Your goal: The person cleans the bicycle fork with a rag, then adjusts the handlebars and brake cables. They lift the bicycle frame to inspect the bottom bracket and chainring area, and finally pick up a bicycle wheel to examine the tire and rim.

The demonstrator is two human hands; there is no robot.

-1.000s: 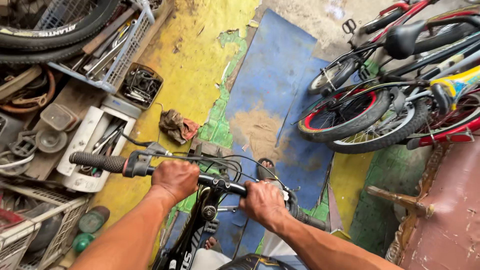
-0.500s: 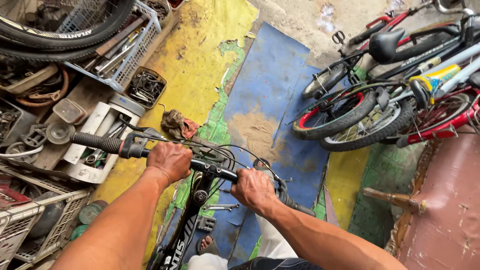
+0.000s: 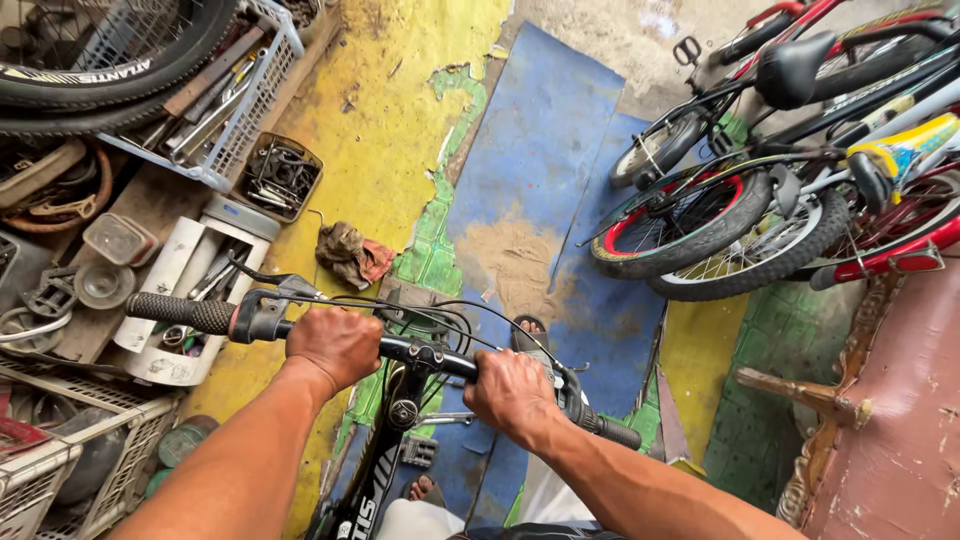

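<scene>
Looking down, I see both hands wrapped around the black handlebar (image 3: 420,352) of a bike. My left hand (image 3: 335,342) is closed tight on the bar, just to the left of the middle post, with the fingers curled over the top. My right hand (image 3: 515,395) is closed on the bar too, on the other side of the post, close to the right grip (image 3: 610,432). The left grip (image 3: 180,311) sticks out bare, away from my left hand, and a brake lever (image 3: 270,285) sits between them. Thin black cables (image 3: 450,320) loop in front of the bar. The bike frame (image 3: 375,480) runs down between my arms. The bar is tilted, with the left end higher in the picture. On the floor past the bar lies a crumpled rag (image 3: 352,255) on yellow paint, and a blue mat (image 3: 545,180) lies beside it. To the left sit a white basket of tools (image 3: 225,110) and a big black tyre (image 3: 110,70). To the right, well apart from me, stand more bikes (image 3: 780,190) with red rims.
</scene>
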